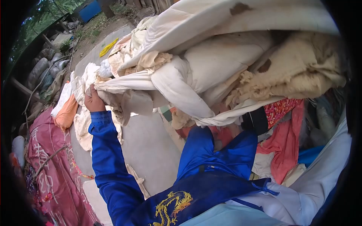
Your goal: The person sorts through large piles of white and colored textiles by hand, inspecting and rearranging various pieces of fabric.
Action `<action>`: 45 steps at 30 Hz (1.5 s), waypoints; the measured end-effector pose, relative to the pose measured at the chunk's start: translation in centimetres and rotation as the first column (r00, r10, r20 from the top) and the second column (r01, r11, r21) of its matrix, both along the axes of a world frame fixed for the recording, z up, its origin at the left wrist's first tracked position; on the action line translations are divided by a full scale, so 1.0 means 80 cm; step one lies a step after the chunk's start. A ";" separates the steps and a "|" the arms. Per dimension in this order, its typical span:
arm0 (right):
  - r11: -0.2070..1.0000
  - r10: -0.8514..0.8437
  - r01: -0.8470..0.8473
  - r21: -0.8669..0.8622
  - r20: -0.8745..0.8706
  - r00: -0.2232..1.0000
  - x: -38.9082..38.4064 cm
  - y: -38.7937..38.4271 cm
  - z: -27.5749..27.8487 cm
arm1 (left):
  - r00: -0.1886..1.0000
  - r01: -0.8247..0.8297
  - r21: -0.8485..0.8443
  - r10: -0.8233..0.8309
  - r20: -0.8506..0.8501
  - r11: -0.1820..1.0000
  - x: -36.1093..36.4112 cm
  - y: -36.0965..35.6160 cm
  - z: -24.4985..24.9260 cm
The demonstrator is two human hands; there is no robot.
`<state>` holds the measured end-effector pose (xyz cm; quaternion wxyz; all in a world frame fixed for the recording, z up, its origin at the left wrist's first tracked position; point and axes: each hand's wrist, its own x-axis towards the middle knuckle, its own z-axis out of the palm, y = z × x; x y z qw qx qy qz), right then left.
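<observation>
My left hand (94, 100), in a blue sleeve, is closed on the gathered edge of a large off-white cloth (173, 77). The cloth stretches from this hand across to the right, and its upper part hangs raised at the top of the view. Yellowed, fluffy wadding (286, 81) with brown stains bulges out under the raised part. Below my left hand, more cream cloth (83, 126) lies crumpled. My right hand does not show; pale fabric (320, 184) runs along the right side.
A grey board (147, 147) lies in front of my legs. On the left are a dark red sack (56, 165) with white characters and an orange bundle (67, 113). Red cloth (281, 148) hangs at the right. A yellow item (108, 47) lies further back.
</observation>
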<state>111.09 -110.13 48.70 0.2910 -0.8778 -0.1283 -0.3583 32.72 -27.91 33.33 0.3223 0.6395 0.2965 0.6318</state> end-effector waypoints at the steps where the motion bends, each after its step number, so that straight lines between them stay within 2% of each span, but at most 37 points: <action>1: 0.995 -0.089 0.087 -0.051 -0.025 0.996 0.010 -0.051 -0.014 | 0.998 0.054 -0.012 -0.054 -0.010 0.998 0.013 -0.015 -0.007; 4: 0.930 -0.310 0.279 -0.238 -0.103 0.945 0.024 -0.155 -0.074 | 0.970 0.160 0.069 -0.144 -0.195 0.985 0.050 -0.070 -0.063; 6: 0.863 -0.393 0.310 -0.399 -0.147 0.908 0.022 -0.177 -0.146 | 0.904 0.222 0.057 -0.183 -0.387 0.973 0.075 -0.138 -0.091; 7: 0.826 -0.410 0.285 -0.487 -0.171 0.896 0.015 -0.182 -0.201 | 0.863 0.297 0.147 -0.198 -0.465 0.944 0.088 -0.164 -0.107; 8: 0.798 -0.374 0.223 -0.560 -0.171 0.912 0.004 -0.180 -0.264 | 0.820 0.370 0.229 -0.201 -0.536 0.900 0.099 -0.188 -0.126; 9: 0.788 -0.281 0.143 -0.599 -0.142 0.949 -0.026 -0.161 -0.340 | 0.769 0.429 0.226 -0.223 -0.599 0.875 0.107 -0.208 -0.149; 10: 0.823 -0.137 0.083 -0.562 -0.054 0.989 -0.096 -0.117 -0.415 | 0.716 0.485 0.225 -0.236 -0.657 0.845 0.114 -0.223 -0.174; 11: 0.881 0.121 -0.173 -0.440 -0.144 0.982 -0.187 -0.041 -0.436 | 0.679 0.496 0.173 -0.256 -0.689 0.851 0.119 -0.236 -0.198; 12: 0.900 0.131 -0.279 -0.334 -0.402 0.906 -0.272 0.037 -0.440 | 0.639 0.506 0.122 -0.275 -0.718 0.854 0.122 -0.246 -0.221; 13: 0.884 0.302 -0.414 -0.215 -0.413 0.859 -0.321 0.087 -0.471 | 0.645 0.461 0.073 -0.278 -0.711 0.884 0.123 -0.252 -0.244; 14: 0.877 0.379 -0.474 -0.077 -0.494 0.783 -0.366 0.138 -0.485 | 0.652 0.420 0.027 -0.280 -0.704 0.907 0.124 -0.253 -0.266; 15: 0.829 0.389 -0.545 -0.122 -0.573 0.721 -0.401 0.182 -0.477 | 0.658 0.378 -0.021 -0.284 -0.697 0.925 0.125 -0.255 -0.279; 17: 0.787 0.451 -0.612 -0.079 -0.603 0.658 -0.437 0.255 -0.491 | 0.681 0.300 -0.101 -0.287 -0.674 0.949 0.124 -0.259 -0.286; 18: 0.777 0.418 -0.623 -0.087 -0.669 0.615 -0.446 0.287 -0.491 | 0.694 0.255 -0.145 -0.285 -0.661 0.956 0.118 -0.259 -0.291; 20: 0.708 0.395 -0.640 -0.299 -0.583 0.710 -0.438 0.338 -0.503 | 0.705 0.243 -0.190 -0.307 -0.639 0.951 0.104 -0.251 -0.304; 23: 0.692 0.216 -0.526 -0.494 -0.554 0.804 -0.405 0.389 -0.508 | 0.710 0.198 -0.288 -0.340 -0.617 0.937 0.080 -0.244 -0.314; 26: 0.692 0.157 -0.473 -0.546 -0.525 0.836 -0.356 0.411 -0.516 | 0.721 0.169 -0.299 -0.324 -0.612 0.939 0.064 -0.235 -0.319; 29: 0.785 0.190 -0.455 -0.420 -0.537 0.822 -0.316 0.431 -0.505 | 0.722 0.114 -0.280 -0.273 -0.635 0.953 0.046 -0.227 -0.333; 31: 0.759 0.134 -0.454 -0.467 -0.571 0.810 -0.268 0.436 -0.530 | 0.713 0.088 -0.334 -0.293 -0.637 0.939 0.051 -0.223 -0.333; 32: 0.745 0.167 -0.478 -0.464 -0.565 0.808 -0.249 0.437 -0.528 | 0.707 0.083 -0.360 -0.309 -0.636 0.929 0.051 -0.221 -0.332; 33: 0.736 0.199 -0.497 -0.461 -0.554 0.808 -0.237 0.442 -0.510 | 0.713 0.082 -0.315 -0.276 -0.644 0.946 0.049 -0.215 -0.343; 35: 0.783 0.283 -0.521 -0.339 -0.552 0.784 -0.236 0.456 -0.442 | 0.700 0.094 -0.290 -0.270 -0.661 0.953 0.054 -0.204 -0.342; 38: 0.849 0.347 -0.500 -0.169 -0.534 0.771 -0.151 0.447 -0.357 | 0.711 0.062 -0.301 -0.254 -0.655 0.952 0.055 -0.195 -0.357; 39: 0.887 0.285 -0.413 -0.205 -0.460 0.841 -0.104 0.449 -0.314 | 0.714 0.040 -0.323 -0.253 -0.653 0.946 0.059 -0.192 -0.356; 40: 0.926 0.235 -0.362 -0.103 -0.592 0.771 -0.094 0.466 -0.227 | 0.715 0.022 -0.342 -0.254 -0.652 0.939 0.061 -0.189 -0.354; 41: 0.938 0.289 -0.346 0.004 -0.558 0.778 -0.052 0.472 -0.167 | 0.711 0.021 -0.336 -0.251 -0.657 0.942 0.061 -0.187 -0.358; 42: 0.940 0.330 -0.329 0.090 -0.486 0.810 -0.015 0.475 -0.117 | 0.706 0.039 -0.316 -0.250 -0.663 0.948 0.067 -0.188 -0.355; 45: 0.849 0.412 -0.353 0.393 -0.073 0.908 0.050 0.456 -0.027 | 0.719 0.084 -0.257 -0.236 -0.653 0.963 0.082 -0.191 -0.329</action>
